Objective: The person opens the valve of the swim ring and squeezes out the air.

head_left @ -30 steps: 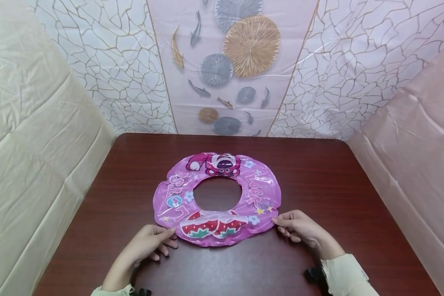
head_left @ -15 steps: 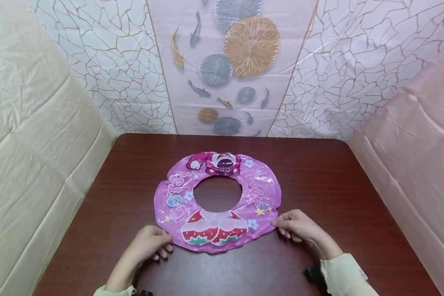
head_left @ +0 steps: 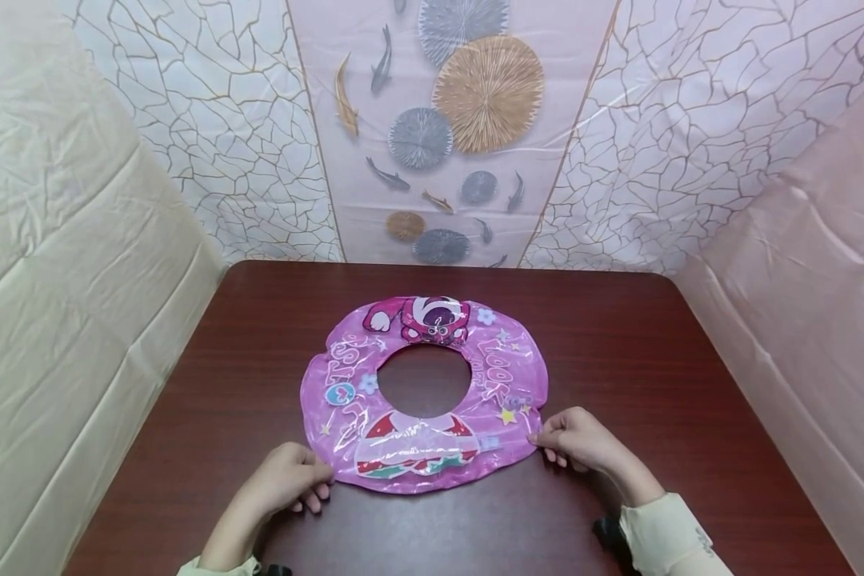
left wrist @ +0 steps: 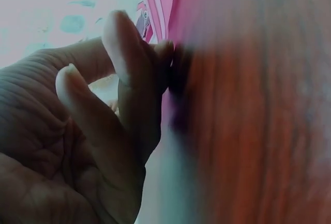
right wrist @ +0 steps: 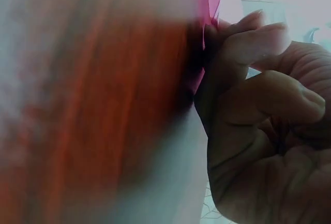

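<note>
A pink swim ring [head_left: 507, 360], limp and mostly flat, lies on the dark red-brown table [head_left: 619, 344]. Its print shows a bear at the far side and strawberries at the near side. At the ring's near left edge my left hand [head_left: 284, 480] pinches the rim between thumb and fingers. My right hand [head_left: 579, 440] pinches the near right edge in the same way. Both wrist views show the hands [left wrist: 114, 105] [right wrist: 264, 94] close to the tabletop, their other fingers curled, with only a thin strip of pink ring in sight.
Behind the table hangs a patterned cloth [head_left: 432, 160] with fish and round shapes. Cream cloth walls [head_left: 101, 264] rise on the left, and a pinkish one [head_left: 799, 280] on the right. Dark straps sit at both wrists.
The ring's near edge has come slightly toward me and lies flatter, its strawberry print shifting in shape. My left hand has moved a little nearer and keeps its pinch; the right has barely moved.
</note>
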Action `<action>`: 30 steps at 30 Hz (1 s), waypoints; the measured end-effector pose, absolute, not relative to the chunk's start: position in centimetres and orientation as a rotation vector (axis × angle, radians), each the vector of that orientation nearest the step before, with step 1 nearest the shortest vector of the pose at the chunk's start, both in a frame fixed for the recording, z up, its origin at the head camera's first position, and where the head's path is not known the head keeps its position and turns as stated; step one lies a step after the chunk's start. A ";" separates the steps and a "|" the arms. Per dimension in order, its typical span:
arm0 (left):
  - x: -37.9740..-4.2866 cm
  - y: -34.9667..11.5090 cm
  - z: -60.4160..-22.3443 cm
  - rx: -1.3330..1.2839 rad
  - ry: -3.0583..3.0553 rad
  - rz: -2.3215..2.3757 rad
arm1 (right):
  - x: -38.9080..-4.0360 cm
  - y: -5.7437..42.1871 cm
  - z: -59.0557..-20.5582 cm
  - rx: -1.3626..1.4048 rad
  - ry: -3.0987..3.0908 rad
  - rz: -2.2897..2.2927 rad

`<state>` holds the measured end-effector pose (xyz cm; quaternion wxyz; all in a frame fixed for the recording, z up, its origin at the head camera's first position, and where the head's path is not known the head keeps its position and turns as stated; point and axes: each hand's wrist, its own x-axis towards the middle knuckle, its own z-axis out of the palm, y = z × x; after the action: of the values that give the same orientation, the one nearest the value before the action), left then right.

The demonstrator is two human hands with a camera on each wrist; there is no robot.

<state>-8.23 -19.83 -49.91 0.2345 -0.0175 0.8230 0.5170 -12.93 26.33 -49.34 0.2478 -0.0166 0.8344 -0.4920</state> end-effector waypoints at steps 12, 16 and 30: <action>-8.9 -19.7 -49.8 0.019 2.245 1.376 | -13.8 26.7 -48.5 -0.145 2.337 -1.164; -9.1 -19.9 -49.6 0.051 2.218 1.365 | -14.0 26.8 -48.5 -0.159 2.332 -1.140; -11.5 -22.7 -46.5 0.107 2.419 1.059 | -15.6 27.5 -46.5 -0.211 2.568 -0.878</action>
<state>-11.45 -22.71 -46.47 0.2467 0.0394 0.8870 0.3884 -15.57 27.52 -46.54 0.2082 -0.0757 0.9226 -0.3156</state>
